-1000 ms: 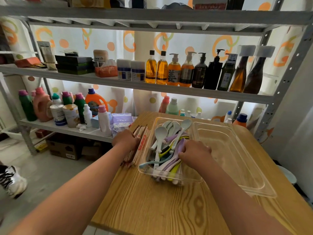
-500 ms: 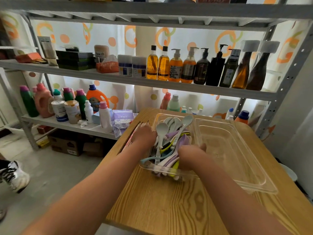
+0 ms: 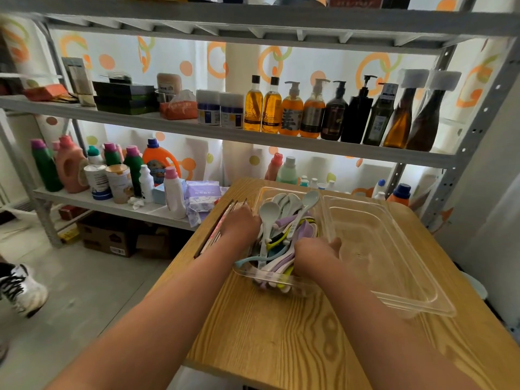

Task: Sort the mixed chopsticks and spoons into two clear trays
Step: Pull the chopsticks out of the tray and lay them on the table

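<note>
Reaching left hand (image 3: 242, 224): sits at the 9 o'clock wall of the spoon tray (image 3: 270, 278), back of the hand up. Its fingers drop out of sight behind the knuckles, so I cannot tell whether they are spread, curled or pinching anything.
Right hand (image 3: 315, 256): inside the same tray at about 5 o'clock, knuckles up. Its fingers curl down round the purple handles and their tips are buried in the pile. The thumb pokes out towards 3 o'clock by the tray's wall.
Spoons (image 3: 284, 226): heaped in the spoon tray, pale bowls fanning towards 12 o'clock and handles towards 6. The lower layers are a tangle of purple, yellow and blue that is hard to count.
Chopsticks (image 3: 216, 233): a bundle lying on the table (image 3: 267, 333) just outside the tray at 9 o'clock, partly covered by the left wrist. Some look paper-wrapped; the print is unreadable.
Empty tray (image 3: 394, 249): clear, touching the spoon tray at its 3 o'clock side.
Shelves (image 3: 281, 142): bottles (image 3: 312, 114) in a row at 12 o'clock, with labels too small to read.
Shoe (image 3: 19, 288): a white sneaker at 9 o'clock on the floor, cut off by the frame edge.
</note>
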The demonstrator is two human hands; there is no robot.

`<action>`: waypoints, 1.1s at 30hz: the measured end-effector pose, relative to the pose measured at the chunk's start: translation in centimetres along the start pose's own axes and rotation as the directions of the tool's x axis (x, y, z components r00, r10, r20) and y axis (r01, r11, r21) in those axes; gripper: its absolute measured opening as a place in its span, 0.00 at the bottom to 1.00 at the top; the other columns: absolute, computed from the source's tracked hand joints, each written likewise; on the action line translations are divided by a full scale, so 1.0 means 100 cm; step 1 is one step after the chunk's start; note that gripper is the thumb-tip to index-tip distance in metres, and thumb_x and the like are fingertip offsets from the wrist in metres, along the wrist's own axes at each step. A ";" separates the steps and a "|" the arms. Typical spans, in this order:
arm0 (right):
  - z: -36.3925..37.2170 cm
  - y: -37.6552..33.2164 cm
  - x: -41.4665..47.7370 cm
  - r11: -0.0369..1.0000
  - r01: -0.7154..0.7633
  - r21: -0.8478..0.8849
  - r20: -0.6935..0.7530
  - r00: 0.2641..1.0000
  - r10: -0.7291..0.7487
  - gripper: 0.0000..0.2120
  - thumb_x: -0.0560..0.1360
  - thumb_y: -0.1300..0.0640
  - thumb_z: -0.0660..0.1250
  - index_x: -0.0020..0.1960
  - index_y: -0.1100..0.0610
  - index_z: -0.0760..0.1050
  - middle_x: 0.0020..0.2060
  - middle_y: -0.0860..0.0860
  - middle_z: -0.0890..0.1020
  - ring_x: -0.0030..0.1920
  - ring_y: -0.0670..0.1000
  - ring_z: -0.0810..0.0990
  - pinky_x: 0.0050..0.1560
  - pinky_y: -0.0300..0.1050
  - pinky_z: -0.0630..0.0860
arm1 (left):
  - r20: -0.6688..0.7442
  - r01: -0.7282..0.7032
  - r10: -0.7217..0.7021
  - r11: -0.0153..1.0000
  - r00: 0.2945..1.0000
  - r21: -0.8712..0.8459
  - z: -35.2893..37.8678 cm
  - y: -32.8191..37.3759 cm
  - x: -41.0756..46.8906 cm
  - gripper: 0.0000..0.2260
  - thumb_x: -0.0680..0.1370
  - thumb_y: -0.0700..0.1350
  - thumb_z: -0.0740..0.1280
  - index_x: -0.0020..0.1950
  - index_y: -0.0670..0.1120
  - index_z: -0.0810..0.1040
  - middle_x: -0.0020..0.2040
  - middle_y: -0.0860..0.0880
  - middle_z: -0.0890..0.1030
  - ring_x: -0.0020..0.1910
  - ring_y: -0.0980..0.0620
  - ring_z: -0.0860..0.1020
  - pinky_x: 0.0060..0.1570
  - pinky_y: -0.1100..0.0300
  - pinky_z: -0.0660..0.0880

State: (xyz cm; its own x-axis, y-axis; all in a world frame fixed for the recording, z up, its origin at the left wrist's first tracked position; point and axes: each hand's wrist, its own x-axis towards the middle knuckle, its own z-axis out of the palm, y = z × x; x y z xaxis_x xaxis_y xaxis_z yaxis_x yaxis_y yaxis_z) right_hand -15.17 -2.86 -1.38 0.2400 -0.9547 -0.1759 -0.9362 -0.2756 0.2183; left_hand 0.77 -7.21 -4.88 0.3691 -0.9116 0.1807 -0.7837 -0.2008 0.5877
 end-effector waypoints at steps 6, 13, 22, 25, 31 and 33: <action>0.001 -0.005 -0.001 0.994 -0.021 -0.105 -0.011 1.000 0.020 0.18 0.77 0.56 0.61 0.66 0.55 0.68 0.58 0.55 0.76 0.60 0.57 0.72 0.58 0.52 0.62 | 0.015 0.007 -0.006 0.999 1.000 -0.039 -0.002 0.001 -0.003 0.16 0.81 0.51 0.58 0.60 0.42 0.75 0.55 0.44 0.80 0.53 0.44 0.78 0.54 0.49 0.76; -0.004 -0.004 0.003 0.982 -0.133 0.134 -0.118 0.982 0.149 0.19 0.80 0.57 0.58 0.69 0.58 0.64 0.55 0.55 0.77 0.54 0.54 0.77 0.46 0.44 0.71 | 0.031 0.019 -0.016 0.995 0.999 -0.096 -0.004 0.001 -0.004 0.16 0.81 0.50 0.59 0.62 0.42 0.74 0.57 0.43 0.79 0.54 0.44 0.77 0.55 0.51 0.75; -0.015 0.020 -0.001 0.869 -0.134 0.477 -0.087 0.976 0.199 0.11 0.75 0.50 0.65 0.51 0.57 0.76 0.40 0.52 0.76 0.39 0.50 0.75 0.32 0.40 0.68 | 0.083 0.063 -0.049 0.982 0.995 -0.180 -0.008 0.002 -0.006 0.18 0.81 0.50 0.59 0.66 0.42 0.71 0.61 0.42 0.77 0.58 0.43 0.75 0.58 0.51 0.73; -0.018 0.024 -0.008 0.862 -0.131 0.489 -0.133 0.966 0.222 0.11 0.76 0.50 0.64 0.52 0.57 0.77 0.39 0.51 0.75 0.38 0.50 0.74 0.31 0.39 0.66 | 0.103 0.079 -0.059 0.975 0.993 -0.209 -0.010 0.003 -0.007 0.19 0.80 0.50 0.59 0.67 0.42 0.70 0.62 0.42 0.77 0.60 0.43 0.75 0.60 0.50 0.72; -0.031 0.036 -0.025 0.879 -0.111 0.463 -0.188 0.957 0.220 0.12 0.77 0.52 0.65 0.57 0.57 0.76 0.51 0.54 0.79 0.50 0.54 0.79 0.41 0.42 0.70 | 0.106 0.099 -0.078 0.973 0.991 -0.208 -0.012 0.006 -0.009 0.20 0.80 0.51 0.60 0.68 0.42 0.71 0.63 0.42 0.77 0.60 0.42 0.75 0.61 0.50 0.72; -0.038 0.039 -0.032 0.885 -0.102 0.455 -0.201 0.956 0.213 0.15 0.75 0.52 0.67 0.58 0.57 0.75 0.53 0.54 0.79 0.52 0.54 0.78 0.43 0.43 0.72 | 0.113 0.104 -0.082 0.974 0.990 -0.200 -0.012 0.007 -0.009 0.20 0.80 0.52 0.60 0.68 0.42 0.71 0.63 0.42 0.76 0.60 0.42 0.75 0.60 0.50 0.71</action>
State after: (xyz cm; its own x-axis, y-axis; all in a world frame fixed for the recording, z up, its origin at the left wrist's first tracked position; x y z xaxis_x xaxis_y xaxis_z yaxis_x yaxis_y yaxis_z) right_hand -18.62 -1.30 3.64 0.0815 -0.9941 0.0710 -0.9695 -0.0956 -0.2258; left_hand 0.50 -6.05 -3.66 0.3735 -0.9267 0.0418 -0.6254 -0.2182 0.7492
